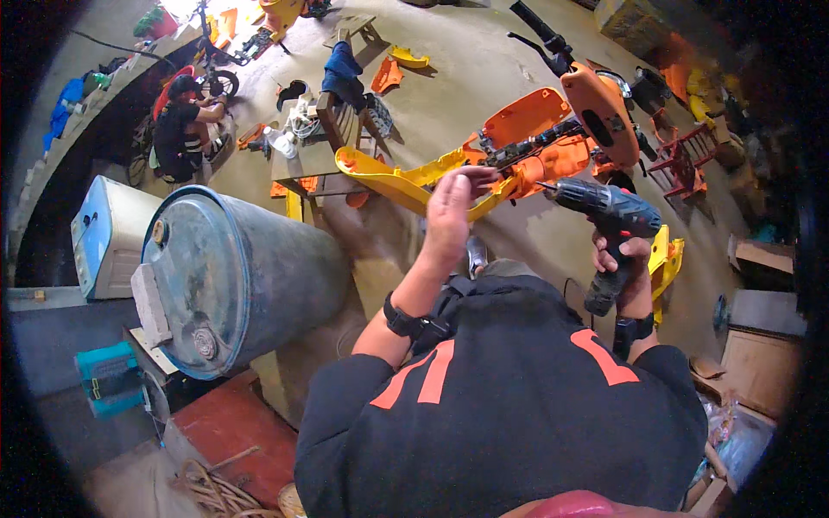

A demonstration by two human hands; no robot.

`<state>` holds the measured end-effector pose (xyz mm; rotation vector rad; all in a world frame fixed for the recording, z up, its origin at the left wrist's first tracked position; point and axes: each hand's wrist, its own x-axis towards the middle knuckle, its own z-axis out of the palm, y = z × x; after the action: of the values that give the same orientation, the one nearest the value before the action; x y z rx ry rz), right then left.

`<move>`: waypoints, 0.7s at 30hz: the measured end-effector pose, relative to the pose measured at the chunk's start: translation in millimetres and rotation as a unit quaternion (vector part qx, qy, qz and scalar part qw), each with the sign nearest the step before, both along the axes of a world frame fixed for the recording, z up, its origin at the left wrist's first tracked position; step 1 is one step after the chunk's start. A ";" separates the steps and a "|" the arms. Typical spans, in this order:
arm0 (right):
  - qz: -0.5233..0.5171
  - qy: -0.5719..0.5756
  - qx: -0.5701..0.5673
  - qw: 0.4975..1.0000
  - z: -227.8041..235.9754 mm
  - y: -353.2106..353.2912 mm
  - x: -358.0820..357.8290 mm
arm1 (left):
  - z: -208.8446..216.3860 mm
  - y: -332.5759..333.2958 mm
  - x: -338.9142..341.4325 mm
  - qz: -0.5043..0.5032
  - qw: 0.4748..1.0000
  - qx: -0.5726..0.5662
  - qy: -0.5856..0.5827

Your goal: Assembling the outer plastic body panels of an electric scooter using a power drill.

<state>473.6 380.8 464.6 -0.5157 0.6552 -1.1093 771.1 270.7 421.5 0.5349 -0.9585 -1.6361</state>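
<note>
Cordless drill aimed at a stripped orange scooter.

Right hand [623, 255] grips the drill [604, 216], bit pointing left toward the scooter frame [535, 151], centre-right; left hand [451, 211], fingers half-curled and empty, hovers nearer its yellow panel [389, 181].

The scene was moderately lit and warm in tone, brightest at the top edge far above the blue drum [233, 276], where daylight washed the floor out to glare. Right of the drum the left hand [451, 216] was smeared by motion blur. Straight lines bowed toward the rim, and a black vignette swallowed the corners and the right side.
</note>
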 end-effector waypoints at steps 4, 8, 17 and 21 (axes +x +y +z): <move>-0.010 0.026 0.001 1.000 14.7 -3.9 11.9 | 74.9 14.4 -39.9 -0.061 0.985 -0.037 0.159; 0.091 -0.038 -0.057 0.994 28.7 -25.2 34.4 | 113.4 16.7 -53.4 -0.036 0.966 -0.141 0.213; 0.120 -0.020 -0.219 0.968 39.2 -28.7 15.2 | 151.9 21.1 -111.0 -0.047 0.937 -0.066 0.339; 0.129 0.006 -0.200 0.971 38.5 -17.4 -11.2 | 162.7 33.5 -140.1 -0.042 0.947 -0.015 0.319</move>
<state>462.4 363.4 503.1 -0.9280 0.3582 -0.9914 631.0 304.2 584.3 -0.0737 -0.5215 -1.7070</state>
